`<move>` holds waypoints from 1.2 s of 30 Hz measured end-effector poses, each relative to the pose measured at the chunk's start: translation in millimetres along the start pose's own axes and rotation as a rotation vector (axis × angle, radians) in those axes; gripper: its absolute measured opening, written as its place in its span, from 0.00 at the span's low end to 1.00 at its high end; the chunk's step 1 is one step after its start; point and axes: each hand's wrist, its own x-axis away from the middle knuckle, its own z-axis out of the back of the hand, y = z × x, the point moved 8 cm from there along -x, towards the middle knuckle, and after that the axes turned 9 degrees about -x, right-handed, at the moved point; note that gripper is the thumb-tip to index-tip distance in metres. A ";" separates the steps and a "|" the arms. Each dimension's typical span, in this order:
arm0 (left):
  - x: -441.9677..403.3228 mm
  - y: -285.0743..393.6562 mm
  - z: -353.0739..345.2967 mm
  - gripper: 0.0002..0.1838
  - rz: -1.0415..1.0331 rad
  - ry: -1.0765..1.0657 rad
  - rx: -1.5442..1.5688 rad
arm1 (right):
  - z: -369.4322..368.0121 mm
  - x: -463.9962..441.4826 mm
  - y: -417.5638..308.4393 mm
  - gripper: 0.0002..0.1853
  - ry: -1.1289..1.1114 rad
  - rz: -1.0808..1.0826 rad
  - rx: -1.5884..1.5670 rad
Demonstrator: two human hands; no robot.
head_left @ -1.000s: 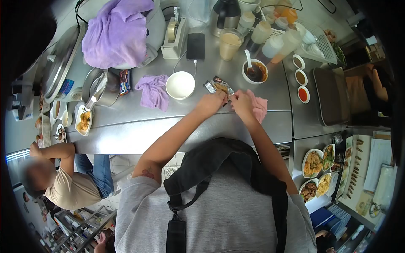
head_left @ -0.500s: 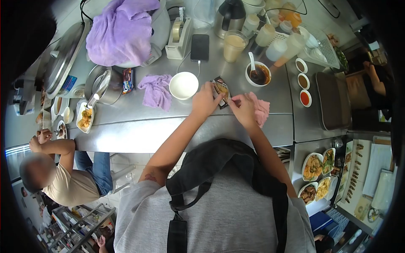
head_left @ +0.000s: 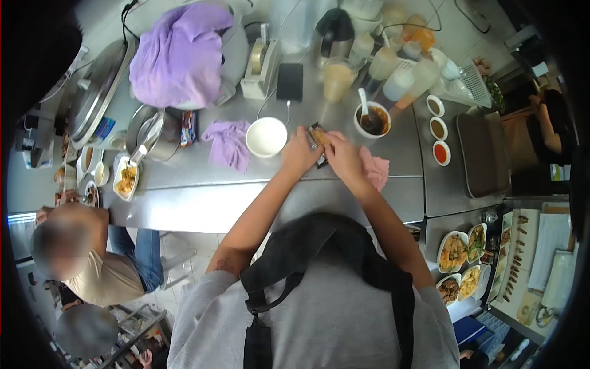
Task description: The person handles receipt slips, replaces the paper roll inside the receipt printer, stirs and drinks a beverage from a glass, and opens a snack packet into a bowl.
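Observation:
Both my hands meet over a small dark packet (head_left: 317, 134) with a golden-brown picture, near the front of the steel counter. My left hand (head_left: 299, 152) grips its left side. On the other side, my right hand (head_left: 342, 155) has its fingers closed on the packet and covers part of it. A pink cloth (head_left: 374, 169) lies just right of my right hand. To the left stands a white bowl (head_left: 266, 137), while a bowl of dark sauce (head_left: 382, 117) with a white spoon (head_left: 362, 98) sits up and to the right.
A phone (head_left: 289, 82) on a cable, a tape dispenser (head_left: 259, 71) and a cup of milky drink (head_left: 338, 80) stand behind. Purple cloth (head_left: 227, 144) and a metal pot (head_left: 153, 132) are left. Sauce dishes (head_left: 439, 129) and a brown tray (head_left: 485, 157) are right. A person (head_left: 101, 258) sits left.
My right hand has moved up and left, from the packet's lower right corner onto its middle. My left hand stays at the packet's left side. The whole view has shifted slightly.

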 end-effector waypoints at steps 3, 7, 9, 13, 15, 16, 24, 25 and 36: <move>-1.1 -1.9 -7.9 0.38 0.052 -0.020 0.022 | 3.1 3.9 6.6 0.14 0.013 -0.040 -0.048; 7.3 7.0 0.9 0.43 -0.008 0.051 0.088 | 50.1 7.2 -24.4 0.12 0.054 0.013 -0.147; 8.0 3.7 -2.7 0.45 0.020 0.019 0.006 | 101.1 1.3 -11.0 0.10 0.227 -0.049 -0.338; 15.7 8.6 0.4 0.44 0.044 0.021 0.019 | 233.9 -12.7 60.3 0.08 0.586 -0.236 -0.509; 21.6 15.8 0.9 0.41 0.053 0.011 0.056 | 297.9 -25.3 150.3 0.12 0.711 -0.258 -0.511; 25.8 18.9 -0.2 0.38 0.052 0.026 0.074 | 331.2 -33.6 177.1 0.14 0.758 -0.336 -0.317; 49.0 14.9 -0.8 0.19 0.097 0.226 -0.104 | 432.6 -179.8 311.3 0.16 0.531 -0.140 0.277; 48.5 19.0 -0.7 0.19 0.137 0.221 -0.113 | 434.9 -198.1 313.1 0.18 0.497 -0.148 0.383; 51.3 38.5 -20.4 0.24 0.321 0.190 -0.117 | 406.0 -318.0 459.3 0.18 -0.169 -0.461 0.675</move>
